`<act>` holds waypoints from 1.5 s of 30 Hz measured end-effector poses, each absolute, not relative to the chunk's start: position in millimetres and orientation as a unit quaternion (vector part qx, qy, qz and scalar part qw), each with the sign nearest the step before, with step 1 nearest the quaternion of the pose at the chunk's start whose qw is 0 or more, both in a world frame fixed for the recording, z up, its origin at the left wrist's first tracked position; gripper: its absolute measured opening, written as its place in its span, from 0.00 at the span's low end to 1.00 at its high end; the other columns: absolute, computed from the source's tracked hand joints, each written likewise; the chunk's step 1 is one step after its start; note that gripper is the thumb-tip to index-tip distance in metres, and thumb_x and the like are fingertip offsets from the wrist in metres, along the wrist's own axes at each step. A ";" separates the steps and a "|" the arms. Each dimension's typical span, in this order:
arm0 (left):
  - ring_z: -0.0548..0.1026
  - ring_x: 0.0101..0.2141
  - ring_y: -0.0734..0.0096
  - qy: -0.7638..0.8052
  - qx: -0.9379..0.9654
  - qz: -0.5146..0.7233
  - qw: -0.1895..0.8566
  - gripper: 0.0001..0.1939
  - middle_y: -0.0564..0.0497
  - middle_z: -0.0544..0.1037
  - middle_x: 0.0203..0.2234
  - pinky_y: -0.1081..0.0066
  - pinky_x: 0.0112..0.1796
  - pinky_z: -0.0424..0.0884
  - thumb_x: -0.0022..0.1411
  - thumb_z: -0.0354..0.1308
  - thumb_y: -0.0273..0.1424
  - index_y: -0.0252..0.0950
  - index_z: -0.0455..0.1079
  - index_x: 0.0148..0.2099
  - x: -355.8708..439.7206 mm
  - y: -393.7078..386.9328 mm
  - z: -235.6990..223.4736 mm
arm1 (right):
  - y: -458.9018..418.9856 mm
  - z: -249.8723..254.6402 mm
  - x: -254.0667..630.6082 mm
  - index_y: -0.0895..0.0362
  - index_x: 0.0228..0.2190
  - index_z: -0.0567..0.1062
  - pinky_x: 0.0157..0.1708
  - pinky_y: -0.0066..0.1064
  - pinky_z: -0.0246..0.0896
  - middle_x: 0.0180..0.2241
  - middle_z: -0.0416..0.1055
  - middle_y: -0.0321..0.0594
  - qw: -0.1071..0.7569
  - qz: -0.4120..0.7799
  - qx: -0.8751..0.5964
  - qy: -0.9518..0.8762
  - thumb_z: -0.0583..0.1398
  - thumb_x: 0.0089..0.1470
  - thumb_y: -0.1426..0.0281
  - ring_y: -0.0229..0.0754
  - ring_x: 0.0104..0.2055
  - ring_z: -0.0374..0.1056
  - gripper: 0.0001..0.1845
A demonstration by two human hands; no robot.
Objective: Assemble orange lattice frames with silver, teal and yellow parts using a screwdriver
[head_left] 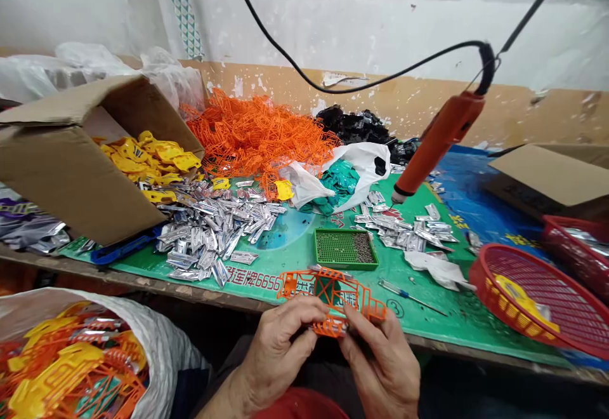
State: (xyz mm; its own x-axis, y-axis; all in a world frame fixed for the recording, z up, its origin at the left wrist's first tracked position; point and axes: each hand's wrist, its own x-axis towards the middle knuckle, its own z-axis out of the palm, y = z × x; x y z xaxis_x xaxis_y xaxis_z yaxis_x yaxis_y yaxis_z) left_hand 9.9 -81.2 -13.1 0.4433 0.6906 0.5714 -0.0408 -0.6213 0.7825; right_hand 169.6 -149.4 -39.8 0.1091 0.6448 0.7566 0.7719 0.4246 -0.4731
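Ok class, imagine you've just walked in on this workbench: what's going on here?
A person holds an orange plastic lattice piece in both hands, the left hand and right hand gripping it just above the front edge of a green mat. Heaps of silver parts lie on the mat. An orange electric screwdriver hangs from a cable, a red basket sits to the right, and yellow pieces lie in a cardboard box to the left.

We count two hands, the left hand point(278, 355) and the right hand point(383, 368), on one orange plastic lattice point(332, 301) at six o'clock. One orange electric screwdriver point(440, 139) hangs at one o'clock, one green tray point(346, 266) sits at twelve, two red baskets point(480, 279) at three, and two cardboard boxes point(61, 178) at ten and two.
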 end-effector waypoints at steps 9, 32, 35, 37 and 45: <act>0.80 0.35 0.73 0.208 0.766 0.484 0.370 0.15 0.48 0.81 0.32 0.77 0.40 0.75 0.54 0.54 0.13 0.35 0.74 0.37 13.2 -82.3 -15.5 | -146.4 -46.1 171.9 0.48 0.37 0.78 0.48 0.51 0.58 0.59 0.54 0.46 0.454 -0.164 -0.588 -0.649 0.60 0.56 0.71 0.58 0.58 0.56 0.09; 0.78 0.44 0.68 0.236 0.828 0.472 0.187 0.22 0.41 0.79 0.43 0.74 0.45 0.75 0.61 0.51 0.17 0.35 0.62 0.57 10.4 -84.9 -21.7 | -148.0 -65.1 180.5 0.52 0.36 0.77 0.45 0.41 0.64 0.52 0.60 0.45 0.460 -0.158 -0.564 -0.667 0.60 0.55 0.73 0.49 0.53 0.60 0.08; 0.80 0.39 0.69 0.231 0.829 0.474 0.187 0.19 0.43 0.80 0.39 0.75 0.41 0.76 0.63 0.51 0.19 0.35 0.63 0.55 10.5 -83.5 -21.8 | -147.6 -64.3 180.9 0.51 0.37 0.77 0.44 0.41 0.64 0.50 0.61 0.45 0.464 -0.157 -0.554 -0.673 0.60 0.55 0.75 0.49 0.53 0.60 0.09; 0.81 0.34 0.70 0.230 0.833 0.464 0.196 0.16 0.45 0.81 0.35 0.75 0.38 0.77 0.63 0.51 0.20 0.35 0.64 0.53 10.2 -82.5 -20.7 | -147.7 -63.8 182.5 0.50 0.37 0.78 0.44 0.41 0.66 0.50 0.62 0.44 0.471 -0.148 -0.550 -0.674 0.60 0.55 0.75 0.49 0.53 0.61 0.10; 0.79 0.28 0.71 0.210 0.866 0.413 0.189 0.08 0.47 0.80 0.27 0.76 0.29 0.74 0.64 0.50 0.21 0.32 0.71 0.40 8.9 -77.8 -12.0 | -148.2 -66.8 190.7 0.51 0.39 0.77 0.46 0.43 0.67 0.52 0.62 0.44 0.478 -0.114 -0.522 -0.697 0.61 0.53 0.76 0.50 0.54 0.62 0.12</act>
State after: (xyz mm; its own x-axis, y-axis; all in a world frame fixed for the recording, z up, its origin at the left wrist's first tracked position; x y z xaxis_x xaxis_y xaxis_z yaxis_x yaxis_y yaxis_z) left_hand 8.9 -77.8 -12.0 0.5713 0.5204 0.6347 0.2077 -0.8398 0.5015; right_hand 190.7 -148.2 -66.8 0.0013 0.6189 0.7855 0.8373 0.4288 -0.3393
